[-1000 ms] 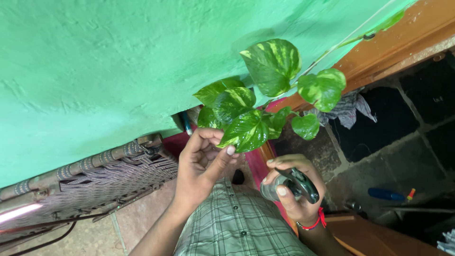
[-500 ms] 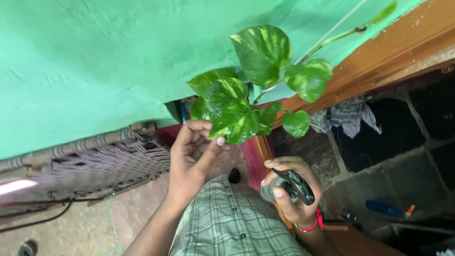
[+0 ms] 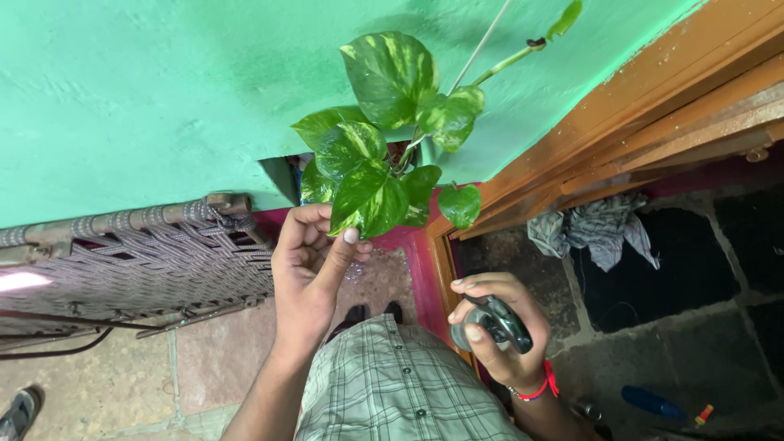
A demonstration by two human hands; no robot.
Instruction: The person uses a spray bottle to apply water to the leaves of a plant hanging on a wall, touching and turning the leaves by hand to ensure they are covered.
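Left hand (image 3: 314,261) is up at the plant (image 3: 384,155), a pothos-type vine w/ yellow-streaked green leaves hanging against the green wall (image 3: 147,98), just beside the wooden door frame (image 3: 621,114). Thumb and index are closed lightly on the tip of the lowest leaf (image 3: 367,200), other fingers curled loose behind it.

Right hand (image 3: 498,339) sits lower, near the person's checked shirt (image 3: 400,384), fingers wrapped tight round a pair of dark-handled shears (image 3: 494,320); can't tell if the blades are apart or together, hand covers them. Red band at that wrist.

To do this bit well, I'd say: keep the pinch gentle so the leaf doesn't tear, pull it slightly away from the rest so the stem shows, and bring the shears up to the stalk, not the blade of the leaf. Thin support string (image 3: 482,45) runs close behind, so cut clear of it.

Woven cot frame (image 3: 147,253) left, crumpled cloth (image 3: 592,229) on the stone floor (image 3: 678,278) right.
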